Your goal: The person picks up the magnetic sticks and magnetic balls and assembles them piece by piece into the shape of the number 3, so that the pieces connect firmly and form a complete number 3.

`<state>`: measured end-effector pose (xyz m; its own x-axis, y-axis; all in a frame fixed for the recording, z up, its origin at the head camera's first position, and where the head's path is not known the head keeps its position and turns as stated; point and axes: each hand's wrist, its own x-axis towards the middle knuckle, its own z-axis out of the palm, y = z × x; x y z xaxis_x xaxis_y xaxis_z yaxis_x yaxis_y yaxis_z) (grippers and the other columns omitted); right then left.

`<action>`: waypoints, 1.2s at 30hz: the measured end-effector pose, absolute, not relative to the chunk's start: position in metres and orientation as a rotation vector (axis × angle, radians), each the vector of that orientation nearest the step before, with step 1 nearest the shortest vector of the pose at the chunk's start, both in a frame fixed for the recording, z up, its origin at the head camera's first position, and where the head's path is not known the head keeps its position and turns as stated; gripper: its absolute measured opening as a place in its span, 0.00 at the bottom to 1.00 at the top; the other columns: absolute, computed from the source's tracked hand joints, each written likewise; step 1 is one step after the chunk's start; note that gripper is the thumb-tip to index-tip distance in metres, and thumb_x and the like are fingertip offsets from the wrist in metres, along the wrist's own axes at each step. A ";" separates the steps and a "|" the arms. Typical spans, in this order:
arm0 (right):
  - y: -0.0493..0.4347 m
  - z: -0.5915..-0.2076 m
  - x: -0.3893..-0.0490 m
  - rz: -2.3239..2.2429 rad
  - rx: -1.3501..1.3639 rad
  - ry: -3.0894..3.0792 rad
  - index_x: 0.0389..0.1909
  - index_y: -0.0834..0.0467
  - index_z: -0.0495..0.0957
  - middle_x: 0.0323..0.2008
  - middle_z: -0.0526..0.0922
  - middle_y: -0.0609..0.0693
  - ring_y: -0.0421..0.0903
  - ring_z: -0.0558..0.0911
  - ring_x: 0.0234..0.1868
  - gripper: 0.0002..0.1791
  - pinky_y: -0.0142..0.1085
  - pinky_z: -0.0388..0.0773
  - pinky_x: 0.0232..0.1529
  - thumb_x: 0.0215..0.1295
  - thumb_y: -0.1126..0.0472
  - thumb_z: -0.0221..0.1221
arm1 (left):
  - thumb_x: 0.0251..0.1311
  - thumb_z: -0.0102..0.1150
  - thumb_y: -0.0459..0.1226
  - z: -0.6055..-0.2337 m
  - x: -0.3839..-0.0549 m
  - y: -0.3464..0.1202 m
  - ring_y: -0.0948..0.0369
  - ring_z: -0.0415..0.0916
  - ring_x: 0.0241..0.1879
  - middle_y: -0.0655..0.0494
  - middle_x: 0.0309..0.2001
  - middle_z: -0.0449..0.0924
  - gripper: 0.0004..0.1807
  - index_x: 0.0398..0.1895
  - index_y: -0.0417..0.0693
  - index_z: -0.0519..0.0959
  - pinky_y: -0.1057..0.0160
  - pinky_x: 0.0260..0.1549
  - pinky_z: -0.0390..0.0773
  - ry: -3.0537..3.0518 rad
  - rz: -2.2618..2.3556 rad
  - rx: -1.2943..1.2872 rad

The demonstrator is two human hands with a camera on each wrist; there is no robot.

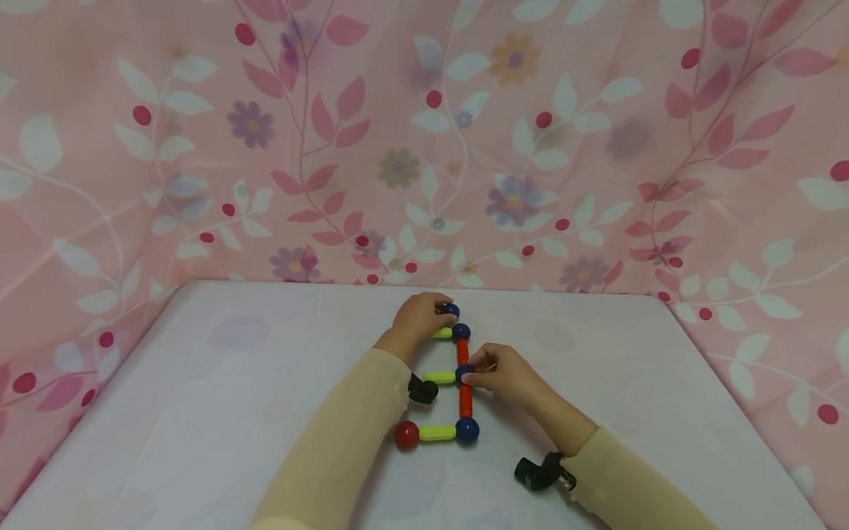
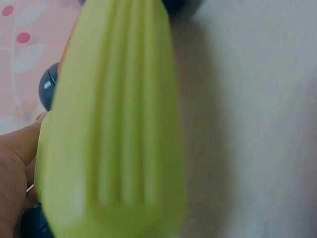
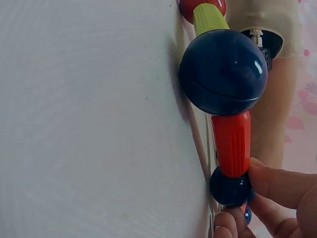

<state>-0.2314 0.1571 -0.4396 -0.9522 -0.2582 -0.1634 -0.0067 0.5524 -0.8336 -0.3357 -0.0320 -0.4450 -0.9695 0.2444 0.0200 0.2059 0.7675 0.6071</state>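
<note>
A ladder-like frame of toy rods and balls lies on the table. Red rods (image 1: 465, 401) run along its right side, joining blue balls. Yellow rods (image 1: 439, 377) branch leftward, the nearest ending in a red ball (image 1: 407, 435). My right hand (image 1: 512, 378) pinches the middle blue ball (image 3: 231, 186) between thumb and fingers, beside the red rod (image 3: 232, 144). At the far end, my left hand (image 1: 418, 317) has its thumb and fingers around another blue ball (image 1: 452, 310), just beyond the far corner ball (image 1: 461, 332). In the left wrist view, a yellow rod (image 2: 116, 124) hides most of that hand.
The white table (image 1: 229, 415) extends on both sides of the frame. A pink floral cloth (image 1: 402, 136) hangs behind its far edge. Black wrist cameras (image 1: 539, 473) sit at both sleeves, and the left forearm (image 1: 343, 445) covers the left ends of some rods.
</note>
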 end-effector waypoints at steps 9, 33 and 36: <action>0.156 -0.440 -0.231 -1.340 -0.199 2.527 0.40 0.58 0.81 0.37 0.83 0.48 0.47 0.78 0.37 0.10 0.37 0.76 0.36 0.61 0.61 0.70 | 0.64 0.66 0.46 -0.441 -0.333 -0.037 0.53 0.77 0.53 0.50 0.53 0.83 0.23 0.62 0.53 0.80 0.54 0.58 0.73 2.885 1.052 0.309; 0.156 -0.439 -0.228 -1.309 -0.171 2.557 0.41 0.57 0.81 0.38 0.82 0.49 0.47 0.78 0.38 0.11 0.38 0.77 0.37 0.61 0.59 0.71 | 0.63 0.68 0.46 -0.422 -0.310 -0.085 0.58 0.79 0.47 0.55 0.47 0.83 0.22 0.58 0.49 0.79 0.58 0.51 0.79 2.920 1.181 0.498; 0.155 -0.439 -0.229 -1.303 -0.165 2.557 0.41 0.57 0.81 0.38 0.82 0.49 0.47 0.78 0.38 0.11 0.38 0.77 0.37 0.61 0.59 0.71 | 0.63 0.68 0.46 -0.417 -0.302 -0.091 0.59 0.80 0.47 0.55 0.48 0.83 0.22 0.58 0.48 0.80 0.59 0.50 0.80 2.900 1.184 0.500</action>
<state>-0.2286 0.1552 -0.4389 -0.9581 -0.2202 -0.1834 0.0191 0.5896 -0.8075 -0.3021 -0.0912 -0.4174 -0.9498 0.2771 0.1453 0.2996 0.6716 0.6777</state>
